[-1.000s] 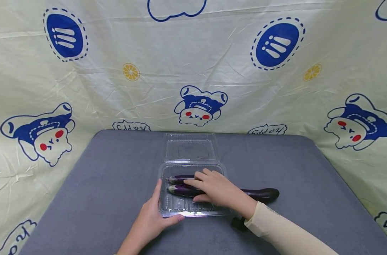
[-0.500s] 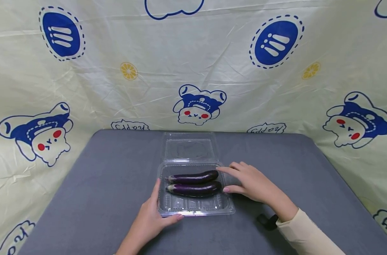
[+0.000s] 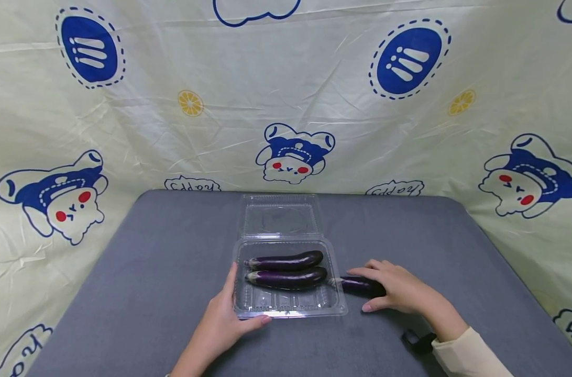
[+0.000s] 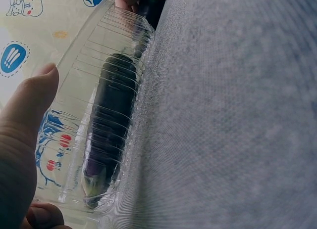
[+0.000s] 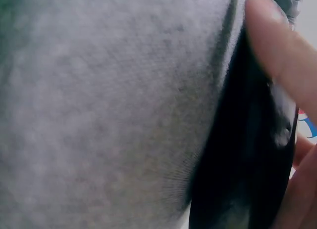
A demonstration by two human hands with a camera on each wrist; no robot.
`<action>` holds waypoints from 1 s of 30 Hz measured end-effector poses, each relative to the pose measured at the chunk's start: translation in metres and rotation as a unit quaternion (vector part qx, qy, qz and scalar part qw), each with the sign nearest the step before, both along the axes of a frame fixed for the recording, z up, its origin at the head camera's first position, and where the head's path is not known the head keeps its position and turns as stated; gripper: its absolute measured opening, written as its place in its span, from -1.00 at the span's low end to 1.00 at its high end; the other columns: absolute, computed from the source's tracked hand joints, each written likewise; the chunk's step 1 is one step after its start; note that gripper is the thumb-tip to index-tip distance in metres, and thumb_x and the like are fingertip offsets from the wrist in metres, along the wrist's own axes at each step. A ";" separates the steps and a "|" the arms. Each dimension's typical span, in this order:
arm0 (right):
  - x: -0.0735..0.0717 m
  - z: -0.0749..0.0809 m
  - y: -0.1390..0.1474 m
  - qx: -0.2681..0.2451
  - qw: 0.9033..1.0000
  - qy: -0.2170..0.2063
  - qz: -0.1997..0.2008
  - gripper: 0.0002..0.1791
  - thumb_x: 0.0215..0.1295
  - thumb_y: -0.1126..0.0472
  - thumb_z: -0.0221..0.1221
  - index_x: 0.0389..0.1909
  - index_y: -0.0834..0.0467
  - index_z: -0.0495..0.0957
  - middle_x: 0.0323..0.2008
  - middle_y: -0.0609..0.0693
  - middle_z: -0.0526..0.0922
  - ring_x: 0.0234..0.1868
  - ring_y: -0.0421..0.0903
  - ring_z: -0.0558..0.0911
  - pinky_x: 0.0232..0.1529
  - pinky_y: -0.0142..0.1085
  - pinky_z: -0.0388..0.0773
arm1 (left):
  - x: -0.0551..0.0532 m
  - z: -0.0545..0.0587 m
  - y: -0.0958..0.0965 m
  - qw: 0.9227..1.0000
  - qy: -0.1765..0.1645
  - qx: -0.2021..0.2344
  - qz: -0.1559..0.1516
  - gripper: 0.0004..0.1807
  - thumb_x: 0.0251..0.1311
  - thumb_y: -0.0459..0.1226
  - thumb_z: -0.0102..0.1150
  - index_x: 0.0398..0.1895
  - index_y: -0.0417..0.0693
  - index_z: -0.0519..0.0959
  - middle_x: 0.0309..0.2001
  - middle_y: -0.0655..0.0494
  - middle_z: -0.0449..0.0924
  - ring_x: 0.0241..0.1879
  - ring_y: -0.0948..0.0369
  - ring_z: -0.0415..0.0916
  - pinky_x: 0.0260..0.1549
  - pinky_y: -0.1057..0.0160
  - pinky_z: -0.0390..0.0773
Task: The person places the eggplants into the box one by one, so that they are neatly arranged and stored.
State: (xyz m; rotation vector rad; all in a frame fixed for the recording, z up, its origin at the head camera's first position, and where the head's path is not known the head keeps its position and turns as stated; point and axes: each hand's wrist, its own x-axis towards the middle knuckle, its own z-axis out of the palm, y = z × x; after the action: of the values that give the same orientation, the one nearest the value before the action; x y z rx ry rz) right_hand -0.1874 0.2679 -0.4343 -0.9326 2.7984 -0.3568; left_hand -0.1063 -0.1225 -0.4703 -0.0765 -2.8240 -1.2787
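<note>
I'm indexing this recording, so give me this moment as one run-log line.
left hand: touching clear container | right hand: gripping third eggplant, outside container | lid: open | inside: two eggplants

Looks along the side of a clear plastic container [image 4: 74, 85], with fine ribs across its wall. Shows through that wall a dark purple eggplant [image 4: 110, 110], lying lengthwise inside the container, with a pale greenish cap toward its near end. Has the left grip [image 4: 20, 135] along the container's rim, with the thumb overlapping the edge and another finger by the near end. Catches, just beyond the container's far end, part of the right grip [image 4: 130, 1], holding a darker, partly cropped second eggplant [image 4: 151, 11]. Takes in a grey cloth-covered bench [image 4: 233, 110] beneath the container, and beyond its rim a cream backdrop [image 4: 64, 19] with blue-and-red cartoon prints.
</note>
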 end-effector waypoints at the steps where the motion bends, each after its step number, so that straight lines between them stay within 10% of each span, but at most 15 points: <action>1: 0.000 0.000 0.002 -0.001 1.000 -0.001 0.003 -0.19 0.05 -0.28 0.35 0.36 -0.18 0.41 0.02 -0.12 0.56 -0.01 -0.06 0.54 -0.11 -0.02 0.46 | 0.000 0.000 0.000 1.000 0.000 0.000 0.000 0.46 -0.30 0.29 0.53 0.62 0.06 -0.15 0.31 -0.32 0.44 0.25 -0.12 0.47 0.16 -0.14 0.50; 17: -0.010 0.016 0.008 -0.040 0.989 0.120 -0.072 -0.32 0.30 -0.05 0.28 0.43 -0.10 0.34 -0.04 -0.06 0.60 -0.16 -0.14 0.54 -0.23 -0.17 0.46 | 0.000 0.000 -0.001 1.000 -0.011 0.003 0.004 0.47 -0.31 0.32 0.52 0.62 0.09 -0.16 0.34 -0.30 0.41 0.29 -0.10 0.45 0.18 -0.13 0.48; 30: -0.016 0.044 -0.058 -0.040 0.991 0.126 0.013 -0.35 0.23 -0.14 0.31 0.35 -0.12 0.45 -0.02 -0.17 0.67 -0.12 -0.21 0.55 -0.12 -0.19 0.51 | -0.001 -0.001 -0.002 1.000 -0.007 0.003 -0.001 0.46 -0.30 0.29 0.53 0.62 0.06 -0.15 0.34 -0.31 0.40 0.29 -0.12 0.44 0.19 -0.14 0.48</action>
State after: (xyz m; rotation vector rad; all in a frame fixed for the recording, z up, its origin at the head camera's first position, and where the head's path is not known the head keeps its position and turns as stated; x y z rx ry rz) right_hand -0.2038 0.2098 -0.3906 -1.1009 3.0141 -0.3758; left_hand -0.1069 -0.1241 -0.4709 -0.0711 -2.8324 -1.2939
